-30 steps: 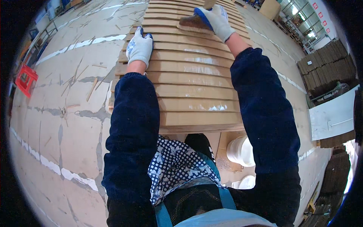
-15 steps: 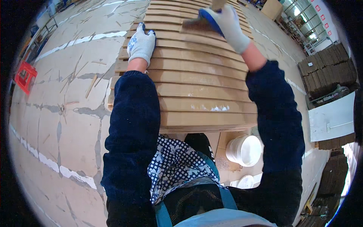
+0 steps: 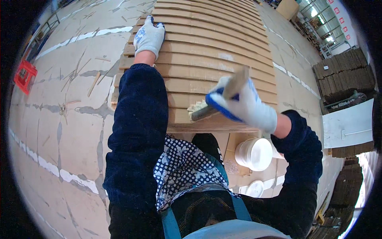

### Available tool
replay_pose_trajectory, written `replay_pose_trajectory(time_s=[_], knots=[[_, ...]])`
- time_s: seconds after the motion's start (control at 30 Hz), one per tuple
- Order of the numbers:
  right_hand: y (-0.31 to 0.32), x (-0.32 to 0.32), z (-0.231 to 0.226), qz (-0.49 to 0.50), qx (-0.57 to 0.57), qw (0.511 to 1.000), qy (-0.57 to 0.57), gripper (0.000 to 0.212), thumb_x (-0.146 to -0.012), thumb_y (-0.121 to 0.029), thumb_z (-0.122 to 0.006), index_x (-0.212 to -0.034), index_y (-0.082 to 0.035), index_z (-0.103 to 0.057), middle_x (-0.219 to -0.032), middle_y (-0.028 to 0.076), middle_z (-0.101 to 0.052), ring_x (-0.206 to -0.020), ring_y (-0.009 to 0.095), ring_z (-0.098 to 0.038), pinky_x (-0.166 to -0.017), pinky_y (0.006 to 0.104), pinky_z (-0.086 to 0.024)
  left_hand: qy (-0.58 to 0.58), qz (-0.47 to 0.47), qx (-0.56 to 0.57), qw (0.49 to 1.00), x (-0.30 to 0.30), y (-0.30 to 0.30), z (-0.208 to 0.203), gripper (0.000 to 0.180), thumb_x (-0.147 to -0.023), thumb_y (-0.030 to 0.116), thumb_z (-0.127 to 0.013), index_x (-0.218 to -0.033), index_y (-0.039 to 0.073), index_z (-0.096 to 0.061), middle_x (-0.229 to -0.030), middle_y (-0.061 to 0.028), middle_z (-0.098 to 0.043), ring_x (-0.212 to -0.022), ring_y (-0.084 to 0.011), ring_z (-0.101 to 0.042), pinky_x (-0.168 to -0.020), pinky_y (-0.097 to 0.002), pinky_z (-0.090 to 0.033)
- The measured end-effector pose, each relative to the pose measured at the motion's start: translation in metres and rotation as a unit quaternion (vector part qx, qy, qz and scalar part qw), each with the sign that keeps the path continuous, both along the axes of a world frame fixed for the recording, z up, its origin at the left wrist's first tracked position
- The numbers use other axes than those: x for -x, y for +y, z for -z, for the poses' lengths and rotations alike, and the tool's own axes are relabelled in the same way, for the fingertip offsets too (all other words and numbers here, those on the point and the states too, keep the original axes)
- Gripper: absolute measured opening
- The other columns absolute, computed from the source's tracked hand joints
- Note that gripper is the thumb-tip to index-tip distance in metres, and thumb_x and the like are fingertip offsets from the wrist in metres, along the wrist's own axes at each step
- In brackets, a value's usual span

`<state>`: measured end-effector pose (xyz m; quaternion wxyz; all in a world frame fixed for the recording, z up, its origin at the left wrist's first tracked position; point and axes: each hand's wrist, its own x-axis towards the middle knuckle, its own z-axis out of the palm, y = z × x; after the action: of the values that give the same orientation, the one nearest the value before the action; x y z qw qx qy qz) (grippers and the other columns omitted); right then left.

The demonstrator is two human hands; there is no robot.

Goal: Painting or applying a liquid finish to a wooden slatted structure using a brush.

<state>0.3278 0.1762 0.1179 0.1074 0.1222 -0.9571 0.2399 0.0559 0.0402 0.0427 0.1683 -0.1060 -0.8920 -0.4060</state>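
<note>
Overlapping brown cardboard sheets (image 3: 191, 83) run away from me in stepped rows, with whitish wet smears on several of them. My right hand (image 3: 242, 101), in a white glove with a blue palm, is closed round the handle of a wide brush (image 3: 237, 81). The brush's pale, paste-coated bristles touch the nearest rows, close to the front edge. At the left side of the sheets lies my left hand (image 3: 149, 38), gloved too, thumb and forefinger apart and no object in it; its other fingers are partly hidden.
A white bucket (image 3: 259, 154) stands on the floor below the front edge at right, with a round white lid (image 3: 254, 189) near it. A red plastic crate (image 3: 25, 77) is far left. Stacked brown boards (image 3: 342, 71) stand at right. Wood scraps (image 3: 94, 83) litter the floor.
My right hand has swept the brush from the far rows back toward me, to the front edge. My left hand has stayed on the left side of the sheets.
</note>
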Motion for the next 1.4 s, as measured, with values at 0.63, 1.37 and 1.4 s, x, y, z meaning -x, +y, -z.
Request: replay_pose_trajectory(time_s=[0.63,1.37,1.4], knots=[[-0.001,-0.025,0.011,-0.043,-0.038,0.996,0.072,0.02,-0.075,-0.018,-0.07,-0.088,-0.006,-0.06,-0.069,0.008,-0.054,-0.056,0.023,-0.053,-0.05,0.0335,-0.041,0.01,0.006,-0.012,1.0,0.001,0.002,0.0,0.059,-0.083,0.043,-0.049,-0.129,0.007,-0.047,-0.12,-0.0221,-0.055,-0.112,-0.0374,-0.051,-0.094,-0.0409,-0.039],[0.169,0.16,-0.019,0.037,0.141,0.976,0.161,0.016,-0.084,-0.012,-0.054,-0.097,-0.01,-0.064,-0.083,0.007,-0.067,-0.071,0.019,-0.063,-0.066,0.0285,-0.05,0.015,0.015,0.033,0.999,0.004,0.01,-0.004,0.06,-0.082,0.042,-0.049,-0.128,0.004,-0.047,-0.111,-0.0239,-0.059,-0.105,-0.0362,-0.056,-0.09,-0.0409,-0.042],[0.169,0.152,-0.013,0.015,0.034,0.988,0.153,0.016,-0.084,-0.012,-0.054,-0.097,-0.011,-0.063,-0.085,0.008,-0.066,-0.073,0.022,-0.063,-0.068,0.029,-0.05,0.01,0.02,0.034,0.999,0.005,0.011,-0.003,0.06,-0.082,0.042,-0.049,-0.128,0.004,-0.046,-0.111,-0.0242,-0.059,-0.105,-0.0362,-0.056,-0.09,-0.0408,-0.042]])
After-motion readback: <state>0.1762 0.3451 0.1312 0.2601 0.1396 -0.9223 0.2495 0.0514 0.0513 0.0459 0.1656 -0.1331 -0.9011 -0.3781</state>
